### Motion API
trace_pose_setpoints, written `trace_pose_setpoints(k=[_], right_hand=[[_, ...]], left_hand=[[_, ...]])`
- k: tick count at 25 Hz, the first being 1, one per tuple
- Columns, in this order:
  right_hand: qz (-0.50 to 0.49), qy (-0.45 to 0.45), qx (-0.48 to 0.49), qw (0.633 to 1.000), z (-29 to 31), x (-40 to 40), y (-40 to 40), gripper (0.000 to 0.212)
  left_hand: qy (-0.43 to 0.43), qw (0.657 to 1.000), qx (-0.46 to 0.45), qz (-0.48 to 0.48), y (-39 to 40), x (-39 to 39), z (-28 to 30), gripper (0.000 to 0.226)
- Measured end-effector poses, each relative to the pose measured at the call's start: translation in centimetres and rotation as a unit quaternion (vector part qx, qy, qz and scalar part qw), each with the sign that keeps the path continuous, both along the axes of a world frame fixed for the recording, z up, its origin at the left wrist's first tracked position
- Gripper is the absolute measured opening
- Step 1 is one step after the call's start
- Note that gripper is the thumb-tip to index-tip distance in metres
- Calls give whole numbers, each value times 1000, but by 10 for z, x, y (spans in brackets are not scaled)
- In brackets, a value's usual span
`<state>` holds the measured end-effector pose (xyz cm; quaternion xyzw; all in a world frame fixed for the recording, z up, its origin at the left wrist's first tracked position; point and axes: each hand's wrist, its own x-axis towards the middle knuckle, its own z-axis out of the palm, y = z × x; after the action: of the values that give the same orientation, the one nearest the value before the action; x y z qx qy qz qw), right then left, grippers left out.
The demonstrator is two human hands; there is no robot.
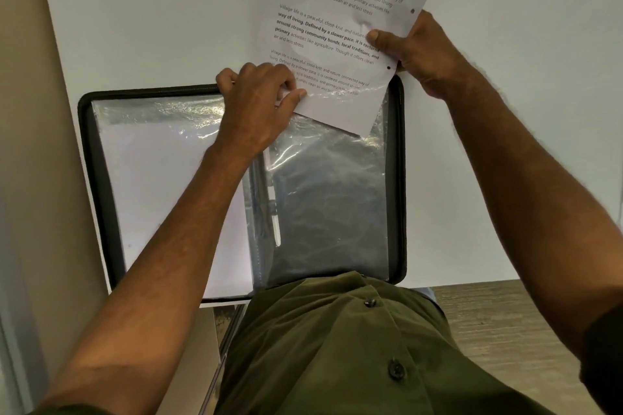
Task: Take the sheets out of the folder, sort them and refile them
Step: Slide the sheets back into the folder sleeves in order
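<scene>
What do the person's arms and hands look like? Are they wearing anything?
Both forearms are bare, with no gloves, rings or watch to be seen on the left hand or the right hand. A dark olive-green sleeve shows at the right elbow. It matches the buttoned green shirt at the bottom of the view. The fingers are bare too.

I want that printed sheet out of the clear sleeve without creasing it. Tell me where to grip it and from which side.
Grip the printed sheet at its punched right margin, from the right, as the right hand does now, thumb on top. Most of the sheet is already clear of the plastic sleeve, with only its near corner inside. Probably pull away from the folder, while the left hand pinches the sleeve's mouth.
</scene>
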<state>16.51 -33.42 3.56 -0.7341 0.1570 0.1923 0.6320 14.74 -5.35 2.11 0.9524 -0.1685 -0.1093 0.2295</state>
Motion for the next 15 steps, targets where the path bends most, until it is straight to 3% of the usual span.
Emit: trace_pose_setpoints(k=[6, 15], right_hand=[[23, 6, 14, 1000, 1, 10, -3, 49], [44, 14, -3, 999, -1, 14, -7, 50]], left_hand=[[-13, 994, 100, 43, 27, 12, 1, 46], [-4, 990, 118, 77, 38, 21, -1, 39]])
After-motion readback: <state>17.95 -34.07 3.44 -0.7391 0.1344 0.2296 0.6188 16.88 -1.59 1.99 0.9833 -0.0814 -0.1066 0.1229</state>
